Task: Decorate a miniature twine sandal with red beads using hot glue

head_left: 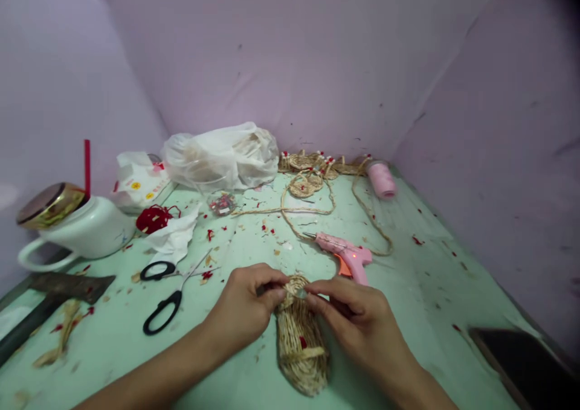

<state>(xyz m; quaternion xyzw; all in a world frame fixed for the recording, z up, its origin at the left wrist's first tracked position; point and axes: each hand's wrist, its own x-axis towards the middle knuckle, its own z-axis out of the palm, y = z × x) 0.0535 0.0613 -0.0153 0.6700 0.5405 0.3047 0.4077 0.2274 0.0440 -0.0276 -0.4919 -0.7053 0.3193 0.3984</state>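
Observation:
A small woven straw slipper lies on the table in front of me, with a pale band and a red bit on its near part. My left hand is closed, thumb and fingers pinching the slipper's far left edge. From the other side my right hand is closed in a pinch over the same far part. At its fingertips shows a small pale, shiny piece, too small to name. Just beyond my right hand, a pink glue gun with an orange trigger and a lit light rests on its side.
Black-handled scissors lie open at left, near a hammer and a white mug. Straw cord, a white plastic bag and a pink thread spool are farther back. A dark flat object sits at right.

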